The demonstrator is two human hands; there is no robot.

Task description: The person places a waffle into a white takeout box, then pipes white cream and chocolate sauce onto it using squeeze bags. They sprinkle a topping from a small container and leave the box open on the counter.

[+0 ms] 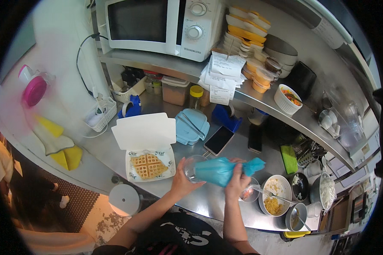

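My left hand is closed round a clear plastic cup, which lies tilted on its side in the air above the counter's front. The narrow end of a blue piping bag reaches into or against the cup's mouth; I cannot tell how far. Around the bag's gathered upper part, my right hand is shut, with the twisted end sticking out beyond the fingers. To the left of the cup, a waffle sits on printed paper in an open white takeaway box.
Behind the cup are a light-blue lidded container with tongs on it and a phone. Several bowls, including a white bowl with a spoon, crowd the right side. A shelf above bears a microwave and hanging paper slips.
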